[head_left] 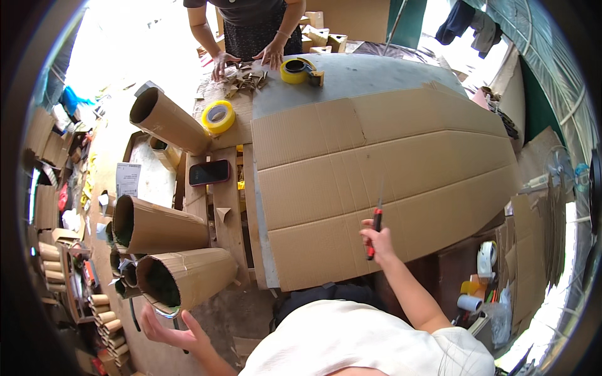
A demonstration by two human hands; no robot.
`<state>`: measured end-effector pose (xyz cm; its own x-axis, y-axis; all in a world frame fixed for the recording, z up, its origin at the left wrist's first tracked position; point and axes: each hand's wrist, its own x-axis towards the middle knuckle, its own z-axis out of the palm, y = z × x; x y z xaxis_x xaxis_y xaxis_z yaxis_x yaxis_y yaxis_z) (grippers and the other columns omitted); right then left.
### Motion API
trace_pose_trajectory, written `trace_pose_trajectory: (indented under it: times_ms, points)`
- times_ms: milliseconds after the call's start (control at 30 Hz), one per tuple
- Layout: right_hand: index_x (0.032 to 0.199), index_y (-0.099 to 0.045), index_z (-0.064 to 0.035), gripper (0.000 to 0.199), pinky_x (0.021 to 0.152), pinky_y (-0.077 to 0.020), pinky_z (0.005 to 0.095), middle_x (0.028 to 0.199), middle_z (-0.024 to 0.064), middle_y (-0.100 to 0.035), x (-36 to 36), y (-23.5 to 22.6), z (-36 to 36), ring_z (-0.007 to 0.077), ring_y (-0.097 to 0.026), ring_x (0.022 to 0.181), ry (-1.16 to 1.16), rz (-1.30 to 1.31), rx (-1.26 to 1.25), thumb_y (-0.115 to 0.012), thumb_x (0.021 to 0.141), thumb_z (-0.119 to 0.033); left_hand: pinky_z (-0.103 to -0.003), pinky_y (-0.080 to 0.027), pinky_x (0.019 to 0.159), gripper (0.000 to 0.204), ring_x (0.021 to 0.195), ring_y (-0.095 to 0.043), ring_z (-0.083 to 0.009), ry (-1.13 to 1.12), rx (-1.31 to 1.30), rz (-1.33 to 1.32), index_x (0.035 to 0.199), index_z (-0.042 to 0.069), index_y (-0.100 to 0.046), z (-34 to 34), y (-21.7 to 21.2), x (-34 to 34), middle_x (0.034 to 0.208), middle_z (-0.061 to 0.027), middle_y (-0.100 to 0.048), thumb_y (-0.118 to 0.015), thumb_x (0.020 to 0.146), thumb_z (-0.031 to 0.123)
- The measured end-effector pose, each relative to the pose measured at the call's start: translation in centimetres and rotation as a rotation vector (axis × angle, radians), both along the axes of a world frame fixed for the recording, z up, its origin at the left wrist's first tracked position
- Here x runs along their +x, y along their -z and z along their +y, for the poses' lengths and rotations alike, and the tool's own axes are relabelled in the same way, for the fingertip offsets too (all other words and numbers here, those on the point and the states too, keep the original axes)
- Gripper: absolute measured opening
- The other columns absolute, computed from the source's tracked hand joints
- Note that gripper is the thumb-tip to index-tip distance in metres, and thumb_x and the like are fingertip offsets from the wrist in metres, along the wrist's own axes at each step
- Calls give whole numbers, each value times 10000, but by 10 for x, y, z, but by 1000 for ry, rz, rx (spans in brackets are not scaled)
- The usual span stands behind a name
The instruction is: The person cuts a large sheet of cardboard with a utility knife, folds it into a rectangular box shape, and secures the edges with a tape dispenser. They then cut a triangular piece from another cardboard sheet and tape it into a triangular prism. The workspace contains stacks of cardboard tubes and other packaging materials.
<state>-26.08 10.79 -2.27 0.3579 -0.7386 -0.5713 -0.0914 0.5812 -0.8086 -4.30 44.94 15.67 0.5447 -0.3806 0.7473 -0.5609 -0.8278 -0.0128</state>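
Your right hand [376,240] is closed around the red handle of a knife [377,216], with the blade pointing away from you over the near part of the big cardboard sheet [389,156] that covers the table [370,74]. Your left hand [166,329] is open, fingers spread, under the mouth of the nearest cardboard cone [188,276] at the left. Further away lie a phone [209,172], a yellow tape roll [218,116], and another person's hands [248,59] rest on cardboard scraps [248,80].
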Motion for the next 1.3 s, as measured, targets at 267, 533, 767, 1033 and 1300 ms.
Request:
trace_pose_trajectory:
  times_ms: [267, 533, 767, 1033, 1300]
  points:
    - [1226, -433, -22, 415, 529, -465, 244, 794, 40, -563, -20, 9, -87, 89, -537, 589, -63, 49, -205, -520, 820, -23, -357, -440, 859, 296, 986, -536, -279, 782, -195, 621, 1024, 68, -583, -298, 128, 36, 1016, -107, -571, -612, 733, 29]
    - [1362, -313, -124, 564, 540, -478, 281, 782, 73, -566, -13, 18, -141, 132, -556, 566, -288, 193, -374, -505, 835, -67, -388, -357, 972, 600, 1192, -414, -296, 531, 438, 547, 1245, 102, -456, -544, 237, 153, 1298, -109, -456, -534, 807, 505]
    - [1401, -254, -158, 623, 534, -470, 263, 786, 63, -572, 3, 30, -171, 111, -537, 549, -324, 259, -574, -460, 829, -18, -360, -451, 786, 713, 917, -603, -259, 409, 676, 1024, 827, 113, -669, -600, 219, 182, 880, -91, -658, -416, 706, 770]
    - [1385, -286, -159, 603, 621, -445, 415, 773, 178, -566, 50, -6, -209, 327, -566, 650, -593, 467, -740, -471, 829, -15, -345, -460, 691, 731, 800, -623, -245, 460, 595, 974, 702, 113, -663, -581, 186, 182, 741, -72, -652, -424, 662, 804]
    - [1349, -343, -162, 541, 593, -452, 433, 777, 214, -609, 80, -43, -230, 352, -600, 678, -835, 792, -714, -463, 835, -46, -326, -468, 713, 751, 832, -624, -214, 532, 544, 908, 712, 131, -660, -573, 163, 177, 790, -43, -663, -402, 641, 832]
